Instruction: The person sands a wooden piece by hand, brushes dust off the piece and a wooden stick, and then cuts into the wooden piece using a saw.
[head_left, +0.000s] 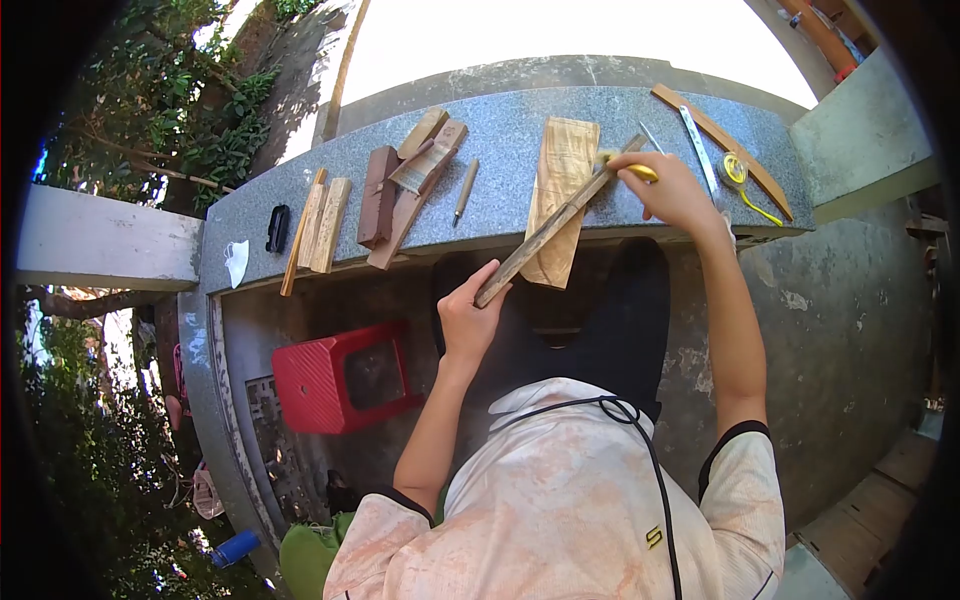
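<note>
My left hand point(470, 318) grips the near end of a long, narrow wooden strip point(545, 235), its fingers wrapped round it. The strip slants up to the right, across a wide pale board point(568, 160) whose near end juts past the counter edge. In my right hand point(665, 188) is a small brush with a yellow handle point(643, 172). Its pale bristles point(606, 157) are right at the strip's upper part, and the fingers are pinched round the handle.
The stone counter point(500, 130) also bears a brown wooden block point(378, 195), wood strips point(330, 225), a chisel-like tool point(466, 190), a black object point(277, 228), a metal ruler point(698, 148), a yellow tape measure point(734, 170) and a long brown slat point(740, 155). Below stands a red stool point(310, 385).
</note>
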